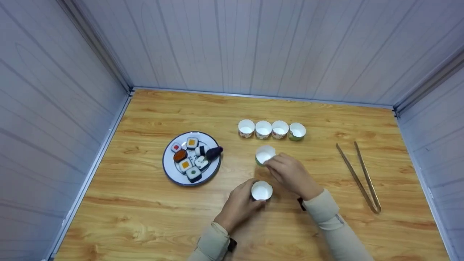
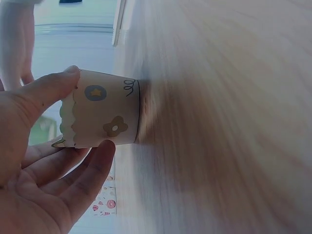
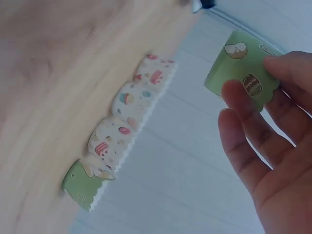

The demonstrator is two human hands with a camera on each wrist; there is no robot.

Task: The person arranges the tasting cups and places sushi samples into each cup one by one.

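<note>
My left hand (image 1: pixel 242 203) grips a paper baking cup (image 1: pixel 261 190) between thumb and fingers, low at the table's near middle. In the left wrist view that cup (image 2: pixel 100 109) is pale with a star and a flower print, and its base is at the wood. Farther forward, my right hand (image 1: pixel 293 175) pinches a green paper cup (image 1: pixel 265 155) by its rim. The right wrist view has this cup (image 3: pixel 243 68) raised off the table, printed with small cartoon pictures. Beyond it stands a row of several cups (image 1: pixel 263 129), mostly white with red prints, the rightmost one (image 1: pixel 297 131) green.
On the left, a blue-rimmed white plate (image 1: pixel 169 169) carries several toy-like sushi pieces (image 1: pixel 185 165) and a dark purple eggplant shape (image 1: pixel 214 153). Metal tongs (image 1: pixel 375 206) lie spread at the right. Pale panel walls (image 1: pixel 253 47) close in the table at the back and both sides.
</note>
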